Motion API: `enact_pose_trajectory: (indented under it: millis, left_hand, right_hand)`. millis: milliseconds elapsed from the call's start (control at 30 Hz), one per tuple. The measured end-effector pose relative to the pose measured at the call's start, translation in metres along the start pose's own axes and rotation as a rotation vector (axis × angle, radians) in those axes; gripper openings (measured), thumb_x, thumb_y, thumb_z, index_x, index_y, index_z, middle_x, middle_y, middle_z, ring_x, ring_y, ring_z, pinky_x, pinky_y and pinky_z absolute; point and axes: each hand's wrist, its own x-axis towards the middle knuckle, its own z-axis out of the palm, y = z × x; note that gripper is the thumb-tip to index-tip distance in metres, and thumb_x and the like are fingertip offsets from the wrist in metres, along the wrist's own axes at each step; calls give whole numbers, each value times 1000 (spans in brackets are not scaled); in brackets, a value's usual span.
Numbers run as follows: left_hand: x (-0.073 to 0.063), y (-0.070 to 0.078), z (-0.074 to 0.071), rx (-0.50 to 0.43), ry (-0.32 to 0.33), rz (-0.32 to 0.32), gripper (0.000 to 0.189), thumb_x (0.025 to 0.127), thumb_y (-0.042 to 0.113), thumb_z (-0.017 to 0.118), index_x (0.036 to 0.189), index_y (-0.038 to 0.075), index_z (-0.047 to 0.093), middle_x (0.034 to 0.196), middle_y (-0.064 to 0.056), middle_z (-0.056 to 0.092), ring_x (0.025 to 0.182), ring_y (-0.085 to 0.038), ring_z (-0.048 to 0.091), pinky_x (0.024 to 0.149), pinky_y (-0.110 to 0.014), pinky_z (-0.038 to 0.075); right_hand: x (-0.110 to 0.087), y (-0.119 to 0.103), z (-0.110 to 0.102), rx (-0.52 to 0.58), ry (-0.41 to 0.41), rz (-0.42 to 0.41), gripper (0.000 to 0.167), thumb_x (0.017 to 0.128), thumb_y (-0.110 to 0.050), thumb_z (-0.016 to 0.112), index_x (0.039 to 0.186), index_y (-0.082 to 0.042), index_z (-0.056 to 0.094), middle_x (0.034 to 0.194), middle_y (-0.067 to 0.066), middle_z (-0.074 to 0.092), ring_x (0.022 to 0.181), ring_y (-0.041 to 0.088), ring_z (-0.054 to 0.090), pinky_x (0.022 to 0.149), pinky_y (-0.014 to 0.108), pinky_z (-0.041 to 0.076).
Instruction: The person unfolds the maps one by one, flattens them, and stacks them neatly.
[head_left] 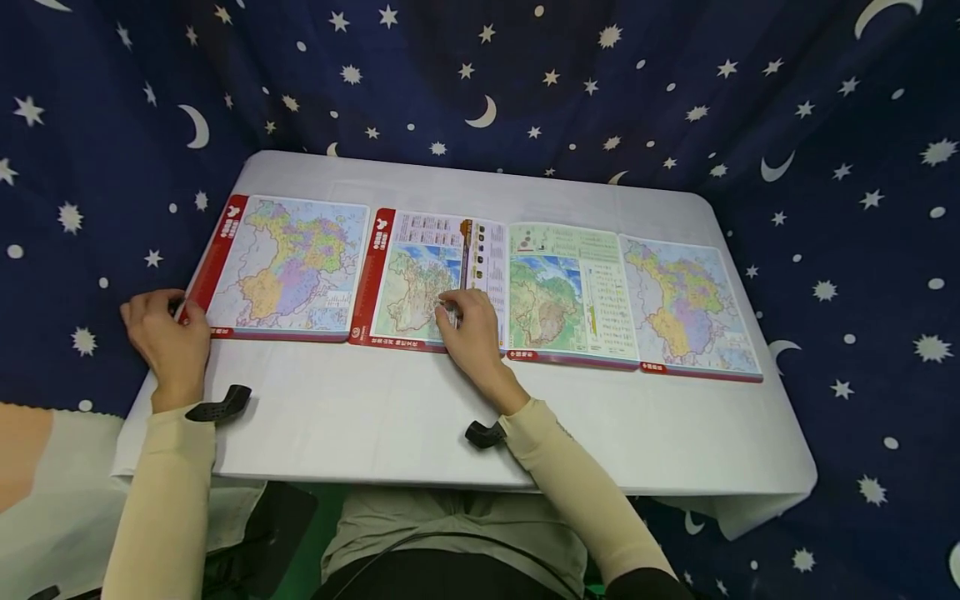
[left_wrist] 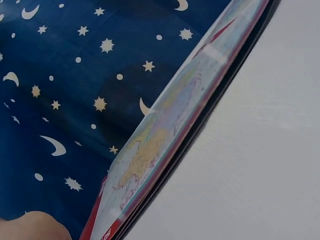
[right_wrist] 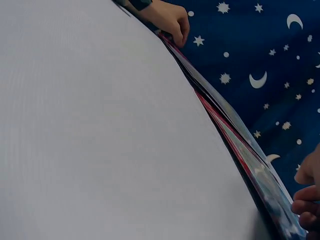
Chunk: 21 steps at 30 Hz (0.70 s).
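Black top nearest, left grip pinches first map's edge; second map lies under loose right grip.

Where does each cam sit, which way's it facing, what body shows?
Head: worn on the head, faces forward and down over four maps and white table; left hand, right hand, forearms, lap show.
Left wrist: faces along the leftmost map's near edge; a bit of hand, bottom left.
Right wrist: faces across the table toward the left hand; right fingers at right edge.
Both wrist views share map edges, table, starry curtain.
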Motion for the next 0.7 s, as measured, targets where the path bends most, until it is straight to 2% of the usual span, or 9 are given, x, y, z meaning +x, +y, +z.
enact_pose_trajectory:
  millis: [167,400,700]
  left_hand:
    - [0,3,3,37,-20,-78,33,99,10,61,123,-11,70,127,-32,60,131,-41,46,110,-54,34]
    - [-3,7,6,67,-23,-54,34,100,12,60,118,-14,71,119,-36,60,126,-47,49,105,-58,38]
    - [-4,8,1,76,-34,-70,35,100,13,60,120,-13,70,121,-34,59,126,-45,50,105,-58,38]
  right_hand:
    - [5,-13,16,-18,-57,-30,20,97,-16,72,113,-5,77,96,6,72,85,21,59,81,37,45]
    - [10,-32,39,-29,-138,-22,23,97,-21,72,114,-5,76,99,5,72,87,19,60,81,34,48]
    - [3,-57,71,-33,-189,-32,28,98,-29,73,116,-8,77,98,3,65,87,16,55,79,31,44]
